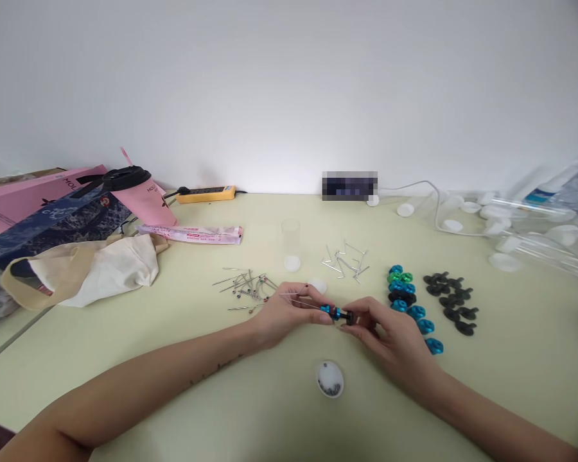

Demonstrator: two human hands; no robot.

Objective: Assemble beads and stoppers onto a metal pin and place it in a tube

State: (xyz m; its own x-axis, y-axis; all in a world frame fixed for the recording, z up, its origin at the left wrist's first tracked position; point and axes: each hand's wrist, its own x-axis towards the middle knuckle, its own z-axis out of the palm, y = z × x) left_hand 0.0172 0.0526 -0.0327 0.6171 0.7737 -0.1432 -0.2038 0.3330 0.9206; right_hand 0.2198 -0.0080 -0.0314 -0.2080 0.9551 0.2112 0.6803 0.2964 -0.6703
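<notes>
Between the fingertips of my left hand (286,314) is a small blue metal part (330,311), with thin metal rods pointing back over the hand. My right hand (390,330) pinches a black knob-like piece (349,317) at the other end, in line with the blue part. A dark shaft runs between the two. Just below the hands stands a small white dish (330,378) with tiny dark bits in it. Thin metal pins with coloured ends (245,285) lie beside my left hand. Blue, green and black round parts (417,312) form rows beside my right hand.
Black winged pieces (450,298) lie farther right, and bent silver keys (347,260) lie behind the hands. A clear tube (291,237) stands near the middle. Clear tubes with white caps (503,262) crowd the right. A pink cup (144,196), cloth bag (101,269) and yellow power strip (207,194) are left.
</notes>
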